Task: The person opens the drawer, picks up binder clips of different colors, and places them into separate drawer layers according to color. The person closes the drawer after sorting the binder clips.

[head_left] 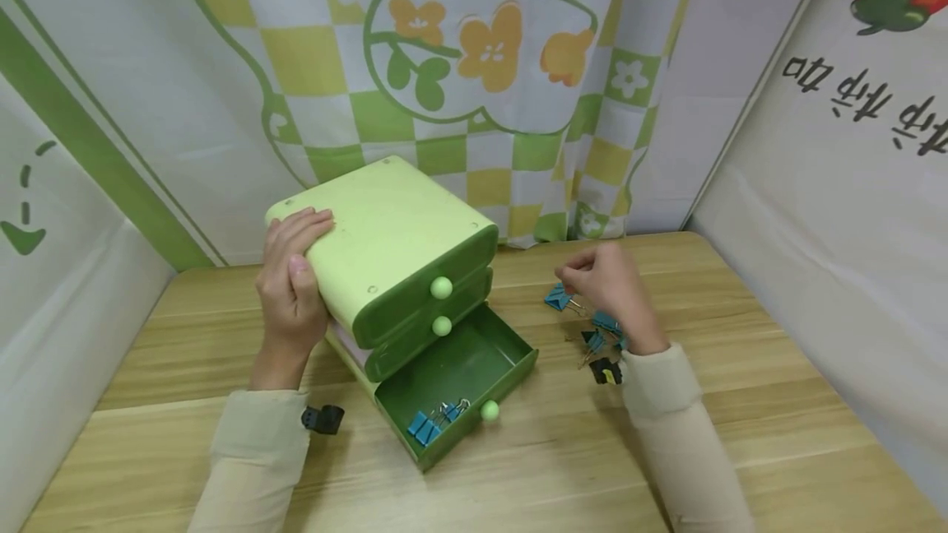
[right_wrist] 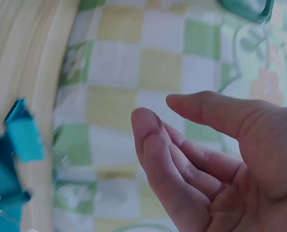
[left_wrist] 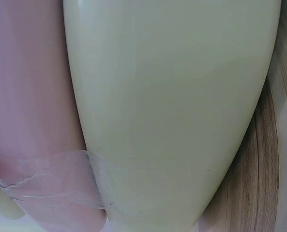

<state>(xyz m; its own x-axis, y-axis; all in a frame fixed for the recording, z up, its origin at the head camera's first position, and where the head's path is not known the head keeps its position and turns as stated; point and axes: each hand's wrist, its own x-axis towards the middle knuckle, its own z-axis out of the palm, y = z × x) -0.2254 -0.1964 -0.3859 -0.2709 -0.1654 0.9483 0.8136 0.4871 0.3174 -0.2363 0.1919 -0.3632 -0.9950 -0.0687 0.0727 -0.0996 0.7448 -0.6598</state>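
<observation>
A light green drawer box [head_left: 400, 229] stands at an angle on the table, its bottom drawer [head_left: 462, 364] pulled out. Several blue binder clips [head_left: 427, 429] lie in that drawer's front corner. My left hand [head_left: 290, 298] rests on the box's top left edge, fingers laid over the top. The left wrist view shows only the box's pale green and pink sides, close up. Over the table on the right, my right hand [head_left: 611, 282] hovers beside loose blue binder clips [head_left: 557, 298]. In the right wrist view, thumb and fingertips [right_wrist: 145, 121] stand apart with nothing between them; a blue clip [right_wrist: 26, 137] is at the left.
The wooden table [head_left: 548, 467] carries the box and the clips. Behind it hangs a checked curtain [head_left: 385, 118], and a white printed wall [head_left: 837, 212] borders the right side. Two upper drawers with round green knobs [head_left: 441, 288] are closed. Small black devices [head_left: 322, 419] sit at both wrists.
</observation>
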